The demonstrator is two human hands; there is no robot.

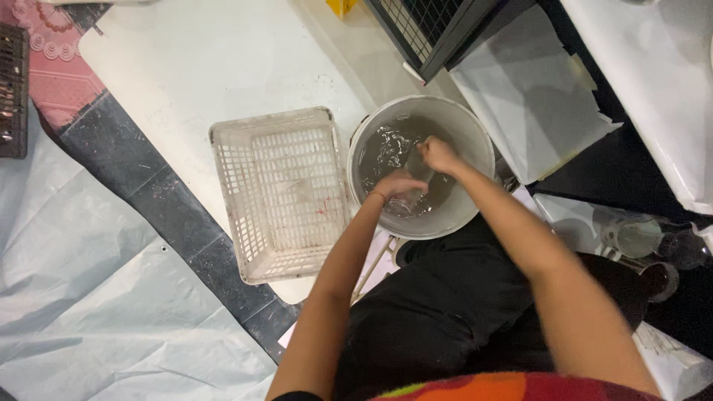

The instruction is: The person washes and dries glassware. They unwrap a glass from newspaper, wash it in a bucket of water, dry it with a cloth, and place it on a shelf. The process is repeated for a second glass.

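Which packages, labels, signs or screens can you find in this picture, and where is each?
Yellow package or box: top edge, above the white bucket; only a corner shows.
No labels, signs or screens can be made out.

Bright overhead light, slight blur, dark right-hand corner.

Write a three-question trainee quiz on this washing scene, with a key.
1. True or false: both hands are inside the round basin of water.
2. What does the left hand hold? A) a clear glass B) a metal spoon C) a blue sponge
3. Fill in: the white slotted basket sits to the ____ of the basin in the picture.

Key: 1 true: the right hand is in it too. 2 A, the clear glass. 3 left.
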